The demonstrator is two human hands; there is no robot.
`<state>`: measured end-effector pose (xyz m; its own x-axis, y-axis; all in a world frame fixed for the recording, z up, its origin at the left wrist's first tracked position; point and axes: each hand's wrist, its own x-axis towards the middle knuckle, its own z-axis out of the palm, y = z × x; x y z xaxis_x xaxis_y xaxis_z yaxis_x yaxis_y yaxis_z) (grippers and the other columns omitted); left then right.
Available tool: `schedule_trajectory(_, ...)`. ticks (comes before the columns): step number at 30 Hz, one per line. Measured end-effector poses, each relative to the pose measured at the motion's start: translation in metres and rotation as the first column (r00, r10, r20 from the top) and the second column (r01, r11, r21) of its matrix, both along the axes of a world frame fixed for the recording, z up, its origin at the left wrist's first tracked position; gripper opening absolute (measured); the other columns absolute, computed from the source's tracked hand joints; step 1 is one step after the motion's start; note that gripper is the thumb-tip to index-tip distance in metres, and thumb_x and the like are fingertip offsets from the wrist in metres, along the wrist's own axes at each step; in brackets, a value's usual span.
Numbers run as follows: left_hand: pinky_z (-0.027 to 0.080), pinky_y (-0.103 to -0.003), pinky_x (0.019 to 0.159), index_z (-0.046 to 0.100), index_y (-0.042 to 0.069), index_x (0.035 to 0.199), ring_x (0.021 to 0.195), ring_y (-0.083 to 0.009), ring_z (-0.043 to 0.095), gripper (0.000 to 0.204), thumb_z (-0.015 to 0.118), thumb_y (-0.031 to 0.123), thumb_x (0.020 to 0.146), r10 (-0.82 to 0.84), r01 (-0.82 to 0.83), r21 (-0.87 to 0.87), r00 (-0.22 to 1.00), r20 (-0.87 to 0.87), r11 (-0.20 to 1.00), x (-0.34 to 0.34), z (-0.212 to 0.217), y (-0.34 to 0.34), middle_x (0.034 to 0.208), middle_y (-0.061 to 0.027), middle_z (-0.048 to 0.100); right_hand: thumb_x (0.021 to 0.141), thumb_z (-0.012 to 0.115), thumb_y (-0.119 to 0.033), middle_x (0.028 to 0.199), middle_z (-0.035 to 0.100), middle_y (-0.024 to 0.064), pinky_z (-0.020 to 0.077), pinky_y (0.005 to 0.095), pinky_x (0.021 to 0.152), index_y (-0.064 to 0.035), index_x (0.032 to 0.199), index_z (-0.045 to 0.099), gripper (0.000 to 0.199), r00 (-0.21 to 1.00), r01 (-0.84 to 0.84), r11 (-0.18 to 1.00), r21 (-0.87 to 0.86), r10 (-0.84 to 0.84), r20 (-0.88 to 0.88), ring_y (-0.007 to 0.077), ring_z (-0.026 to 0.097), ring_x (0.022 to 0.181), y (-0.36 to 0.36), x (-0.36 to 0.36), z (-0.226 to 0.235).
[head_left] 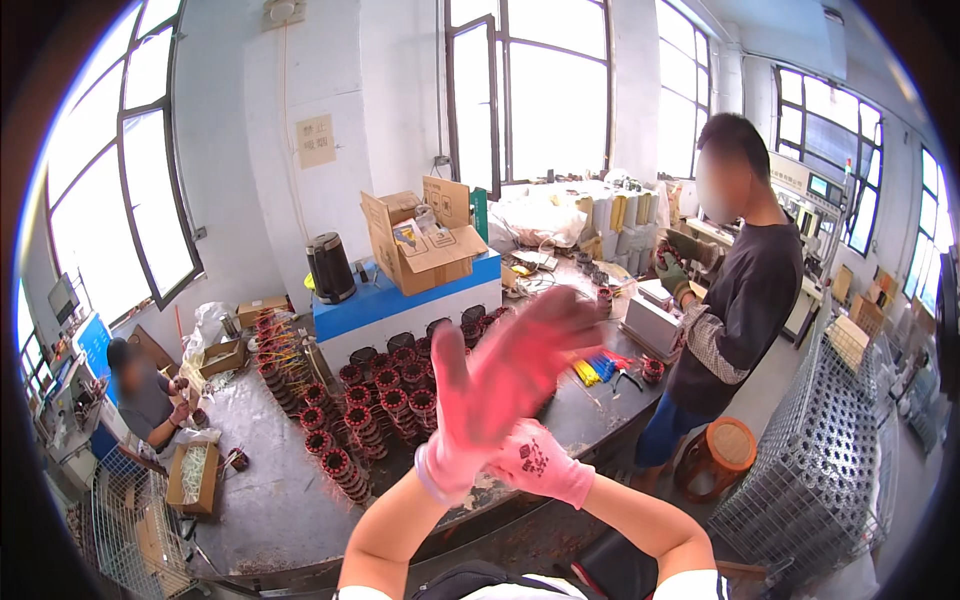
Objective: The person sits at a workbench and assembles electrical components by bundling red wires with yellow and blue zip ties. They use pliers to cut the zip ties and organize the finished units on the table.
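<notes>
Both my hands wear pink work gloves with a red coated palm. My left hand (505, 375) is raised over the table, palm in view, thumb up and fingers stretched to the upper right, smeared by motion. It holds nothing that I can see. Crossing below it, my right hand (542, 466) shows its back with a dark print and touches or lies close against the base of my left hand. Its fingers are hidden behind the left glove. Beyond my hands, stacks of red-rimmed motor stators (358, 420) stand on the dark worktable (270, 515).
Wired stators (275, 350) stand farther left. An open cardboard box (425, 255) and a black kettle (330, 268) sit on a blue-topped cabinet (400, 312). At right, a gloved co-worker (745, 270) holds a stator near a stool (718, 455) and wire cage (800, 440). Another person (145, 395) works at left.
</notes>
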<state>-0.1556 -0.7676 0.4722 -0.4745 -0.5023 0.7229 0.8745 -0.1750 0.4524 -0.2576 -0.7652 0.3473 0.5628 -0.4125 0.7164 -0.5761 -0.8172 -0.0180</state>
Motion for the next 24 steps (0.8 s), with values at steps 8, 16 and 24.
schedule_trajectory(8, 0.027, -0.046, 0.115, 0.037, -0.004, 0.141, 0.131, -0.0296, 0.048, 0.089, 0.020, 0.072, 0.096, -0.578, 0.590, 0.027, 0.779, 0.242, 0.807, 0.013, -0.058, 0.042, 0.132, -0.0243, 0.055, 0.094, 0.057, -0.028, 0.094, 0.062, 0.0052, 0.0490, 0.0337, 0.071, -0.0056, 0.088, 0.058, 0.024, 0.781, -0.434, 0.637, 0.637, -0.086, 0.619, 0.0165, 0.063, 0.086, 0.017, 0.028, -0.036)
schedule_trajectory(16, 0.016, -0.039, 0.120, 0.010, -0.005, 0.155, 0.140, -0.0261, 0.038, 0.097, 0.013, 0.072, 0.096, -0.767, 0.823, -0.014, 0.535, 0.355, 0.568, -0.003, -0.082, 0.033, 0.142, -0.0286, 0.044, 0.094, 0.058, -0.029, 0.084, 0.061, 0.0128, 0.0498, 0.0336, 0.063, 0.0006, 0.075, 0.054, 0.035, 0.364, -0.828, 0.202, 0.524, -0.516, 0.775, 0.0199, 0.064, 0.075, 0.042, 0.024, -0.039)
schedule_trajectory(24, 0.022, -0.043, 0.115, 0.025, 0.000, 0.140, 0.138, -0.0305, 0.038, 0.077, 0.031, 0.061, 0.094, -0.856, 0.853, 0.079, 0.517, 0.002, 0.515, 0.015, -0.073, 0.075, 0.143, -0.0264, 0.042, 0.099, 0.060, -0.031, 0.093, 0.059, 0.0079, 0.0482, 0.0344, 0.082, -0.0056, 0.102, 0.054, 0.026, 0.194, -0.953, -0.276, 0.125, -0.237, 0.952, 0.0207, 0.058, 0.088, 0.052, 0.019, -0.042)
